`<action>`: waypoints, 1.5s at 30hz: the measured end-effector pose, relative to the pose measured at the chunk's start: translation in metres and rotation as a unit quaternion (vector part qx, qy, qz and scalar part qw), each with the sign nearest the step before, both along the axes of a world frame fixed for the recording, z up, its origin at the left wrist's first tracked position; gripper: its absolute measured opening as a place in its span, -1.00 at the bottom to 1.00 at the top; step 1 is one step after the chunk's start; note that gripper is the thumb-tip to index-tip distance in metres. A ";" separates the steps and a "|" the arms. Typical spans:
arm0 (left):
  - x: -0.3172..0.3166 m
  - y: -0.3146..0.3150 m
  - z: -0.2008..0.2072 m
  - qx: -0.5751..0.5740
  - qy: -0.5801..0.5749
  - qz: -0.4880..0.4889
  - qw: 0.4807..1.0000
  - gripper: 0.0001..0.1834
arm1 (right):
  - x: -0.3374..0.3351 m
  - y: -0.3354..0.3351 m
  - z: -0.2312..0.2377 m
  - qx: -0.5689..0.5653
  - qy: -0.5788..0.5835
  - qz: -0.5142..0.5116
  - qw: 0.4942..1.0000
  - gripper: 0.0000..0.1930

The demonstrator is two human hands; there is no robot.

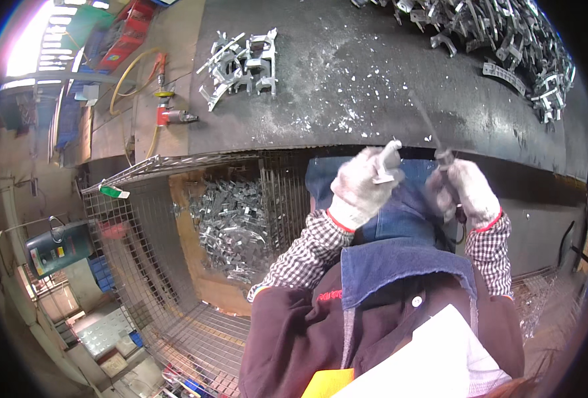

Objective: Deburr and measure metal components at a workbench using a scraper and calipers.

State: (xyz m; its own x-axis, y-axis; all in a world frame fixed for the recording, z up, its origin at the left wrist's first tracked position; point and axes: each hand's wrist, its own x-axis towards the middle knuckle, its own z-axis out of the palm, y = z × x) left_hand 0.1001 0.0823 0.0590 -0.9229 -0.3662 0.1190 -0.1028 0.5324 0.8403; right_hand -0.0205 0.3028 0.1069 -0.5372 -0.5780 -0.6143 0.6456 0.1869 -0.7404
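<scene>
My left hand (362, 189), in a whitish work glove, grips a small silver metal casting (389, 161) just past the table's front edge. The casting's top end sticks up above the fingers. To its right, my right hand (468, 190), gloved too, is closed around a handheld file-like tool (444, 158). Its long thin blade is blurred and points away over the table, apart from the casting. The tool's handle is mostly hidden by the glove. Several similar castings (247, 66) lie grouped on the dark tabletop (320, 40) at the left.
A big heap of castings (506, 33) covers the far right of the table. Metal chips (350, 119) are scattered in the middle. A red air tool (169, 117) with a yellow hose lies at the left. Below stands a wire cage (175, 298) holding many castings (231, 225).
</scene>
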 end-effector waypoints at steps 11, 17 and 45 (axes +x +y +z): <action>-0.025 -0.021 -0.008 -0.061 -0.019 0.053 0.997 -0.70 | 0.017 -0.036 -0.026 0.365 0.424 0.255 0.789 -0.53; -0.028 -0.023 -0.002 -0.103 -0.050 0.026 0.993 -0.74 | 0.022 -0.028 -0.025 0.356 0.486 0.285 0.745 -0.52; -0.055 -0.095 0.034 -0.014 -0.409 0.174 0.896 -0.67 | -0.007 -0.018 -0.030 0.337 0.317 0.135 0.876 -0.60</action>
